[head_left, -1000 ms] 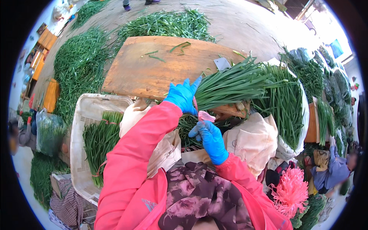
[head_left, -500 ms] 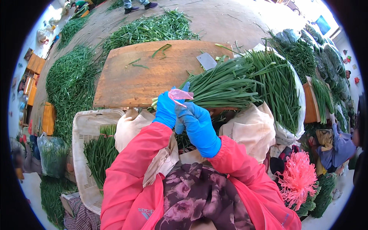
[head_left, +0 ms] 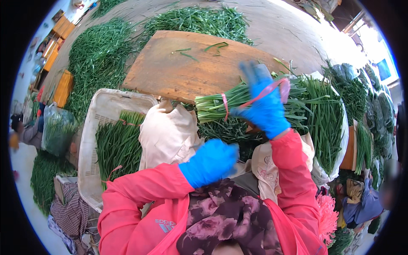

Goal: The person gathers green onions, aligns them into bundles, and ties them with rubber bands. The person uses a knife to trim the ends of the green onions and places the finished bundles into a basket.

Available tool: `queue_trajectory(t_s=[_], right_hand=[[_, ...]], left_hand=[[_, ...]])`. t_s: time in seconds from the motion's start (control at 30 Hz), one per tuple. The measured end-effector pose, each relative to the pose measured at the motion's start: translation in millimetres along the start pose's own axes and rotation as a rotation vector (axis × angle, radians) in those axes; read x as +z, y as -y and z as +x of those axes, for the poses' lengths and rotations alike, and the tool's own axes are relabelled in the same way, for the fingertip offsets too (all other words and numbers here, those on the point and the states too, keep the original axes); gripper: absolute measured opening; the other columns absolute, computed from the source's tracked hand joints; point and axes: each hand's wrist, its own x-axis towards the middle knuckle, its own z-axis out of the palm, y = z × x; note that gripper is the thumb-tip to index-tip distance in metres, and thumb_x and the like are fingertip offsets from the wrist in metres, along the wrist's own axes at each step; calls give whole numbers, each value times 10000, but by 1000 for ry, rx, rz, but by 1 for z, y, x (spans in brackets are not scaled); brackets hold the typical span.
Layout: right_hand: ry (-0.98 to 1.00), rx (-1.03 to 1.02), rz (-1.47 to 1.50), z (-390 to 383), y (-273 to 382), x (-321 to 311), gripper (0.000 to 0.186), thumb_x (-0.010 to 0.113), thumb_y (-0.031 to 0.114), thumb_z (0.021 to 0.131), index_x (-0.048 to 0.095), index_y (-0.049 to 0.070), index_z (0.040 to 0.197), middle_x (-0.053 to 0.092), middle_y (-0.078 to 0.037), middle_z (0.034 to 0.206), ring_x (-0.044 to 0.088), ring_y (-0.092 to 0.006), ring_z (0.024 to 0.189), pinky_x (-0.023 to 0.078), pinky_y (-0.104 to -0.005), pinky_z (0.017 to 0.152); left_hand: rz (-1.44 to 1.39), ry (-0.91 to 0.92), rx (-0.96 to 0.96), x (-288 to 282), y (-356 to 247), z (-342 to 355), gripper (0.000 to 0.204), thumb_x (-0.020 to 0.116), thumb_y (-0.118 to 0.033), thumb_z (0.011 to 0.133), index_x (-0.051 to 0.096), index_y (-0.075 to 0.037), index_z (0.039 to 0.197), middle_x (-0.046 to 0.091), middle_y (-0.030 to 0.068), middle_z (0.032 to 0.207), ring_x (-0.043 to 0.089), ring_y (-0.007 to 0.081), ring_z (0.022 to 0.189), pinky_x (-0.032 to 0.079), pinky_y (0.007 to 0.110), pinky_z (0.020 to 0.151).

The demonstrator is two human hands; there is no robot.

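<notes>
In front of me a bunch of long green leaves with pale stem ends, like garlic chives (head_left: 210, 106), lies across the wooden board's near edge. A pink tie (head_left: 225, 106) rings it near the stem ends. My right hand (head_left: 267, 106), in a blue glove, is over the bunch with fingers stretched out and smeared at the tips. A loose pink ribbon (head_left: 265, 92) runs across this hand. Close to my body, apart from the bunch, my left hand (head_left: 210, 163) is curled in its blue glove. Its fingertips are blurred, and what they hold, if anything, is hidden.
A wooden board (head_left: 187, 63) bears leaf scraps. At left, a white crate (head_left: 91, 153) holds tied greens (head_left: 117, 140). More greens (head_left: 325, 114) fill a white sack (head_left: 342, 146) at right. Leaf heaps (head_left: 100, 55) cover the floor beyond. Pink ribbons (head_left: 326, 219) hang by my right arm.
My left hand has left the bunch and come back toward my body. My right hand has moved up and right, its fingers spreading. The pink tie around the bunch now shows.
</notes>
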Motion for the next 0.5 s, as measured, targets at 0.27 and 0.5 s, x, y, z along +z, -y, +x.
queue_trajectory(t_s=[0.27, 0.5], right_hand=[[245, -129, -383, -17, -27, 105, 1026, 819, 394, 541, 341, 176, 1422, 494, -79, 1286, 456, -277, 1204, 192, -576, 1089], [116, -187, -377, -25, -29, 107, 923, 796, 314, 568, 398, 138, 1382, 535, -85, 1204, 500, -249, 1136, 245, -534, 1070]], left_hand=[[-1334, -99, -394, 95, 57, 22, 546, 622, -356, 891, 478, -59, 1325, 557, 71, 1240, 546, 155, 1074, 445, 305, 919], [-644, -398, -518, 86, 64, 23, 332, 679, -347, 832, 648, -72, 1014, 640, 106, 922, 618, 230, 796, 494, 344, 689]])
